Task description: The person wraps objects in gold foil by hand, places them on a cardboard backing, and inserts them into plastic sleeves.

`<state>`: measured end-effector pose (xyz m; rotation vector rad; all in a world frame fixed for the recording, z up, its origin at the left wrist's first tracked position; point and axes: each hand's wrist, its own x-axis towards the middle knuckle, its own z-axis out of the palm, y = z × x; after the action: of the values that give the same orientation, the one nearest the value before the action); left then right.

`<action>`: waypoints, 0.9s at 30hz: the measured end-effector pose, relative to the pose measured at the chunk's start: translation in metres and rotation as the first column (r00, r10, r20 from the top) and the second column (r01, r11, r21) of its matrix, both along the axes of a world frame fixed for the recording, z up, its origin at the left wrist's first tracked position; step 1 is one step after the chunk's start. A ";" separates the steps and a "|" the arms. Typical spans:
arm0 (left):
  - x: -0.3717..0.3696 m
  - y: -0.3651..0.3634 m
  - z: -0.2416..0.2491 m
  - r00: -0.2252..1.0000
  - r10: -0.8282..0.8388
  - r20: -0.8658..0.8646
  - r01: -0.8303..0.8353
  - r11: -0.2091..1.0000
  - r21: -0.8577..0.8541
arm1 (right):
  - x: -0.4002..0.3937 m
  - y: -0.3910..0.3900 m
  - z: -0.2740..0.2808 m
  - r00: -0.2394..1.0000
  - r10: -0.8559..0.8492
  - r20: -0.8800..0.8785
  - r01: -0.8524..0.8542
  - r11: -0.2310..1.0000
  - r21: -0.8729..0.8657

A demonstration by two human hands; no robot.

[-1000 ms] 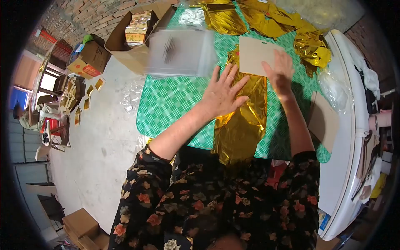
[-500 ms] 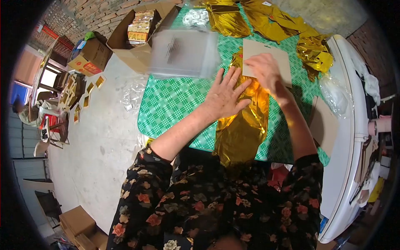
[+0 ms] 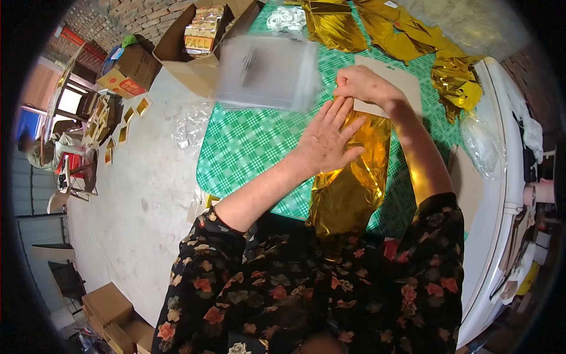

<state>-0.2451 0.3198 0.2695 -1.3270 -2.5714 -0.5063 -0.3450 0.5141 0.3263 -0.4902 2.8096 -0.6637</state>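
Note:
A long sheet of shiny gold foil lies on the green checked tablecloth and runs down to the table's near edge. My left hand rests flat on its upper part, fingers spread. Just beyond those fingertips, my right hand is closed in a pinch at the foil's upper end; what exactly lies between its fingers is hidden. Partly under my right hand and wrist is a pale card. A stack of clear plastic sleeves lies to the left of my hands.
More gold foil lies along the far side, with a crumpled piece at right. An open carton holds packed items. Clear plastic and brown card lie near a white appliance. Another person sits far left.
My right hand has moved left from over the card to the foil's upper end, and its fingers have closed. My left hand still lies spread on the foil. The view has shifted slightly.

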 end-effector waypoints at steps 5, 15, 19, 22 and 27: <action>0.000 0.001 -0.003 1.000 0.004 -0.010 -0.004 1.000 -0.010 | -0.008 0.006 -0.008 0.996 0.039 -0.086 -0.043 0.998 -0.037; 0.002 0.000 -0.001 1.000 0.012 -0.015 -0.012 1.000 0.002 | -0.020 0.059 0.000 0.929 -0.187 -0.318 0.198 0.980 0.001; 0.001 0.000 0.000 1.000 0.013 -0.017 -0.013 1.000 -0.027 | -0.013 0.103 -0.008 0.902 -0.276 -0.333 0.377 0.878 0.294; 0.001 0.000 0.001 1.000 0.012 -0.017 -0.013 0.999 -0.033 | -0.018 0.117 -0.006 0.947 -0.296 -0.124 0.321 0.875 0.363; 0.002 -0.001 0.001 1.000 0.010 -0.020 -0.010 1.000 -0.013 | -0.029 0.112 0.011 0.959 -0.282 -0.017 0.260 0.856 0.447</action>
<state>-0.2434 0.3189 0.2705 -1.3157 -2.5684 -0.4732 -0.3745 0.6260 0.3374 0.0115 2.8757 -0.0520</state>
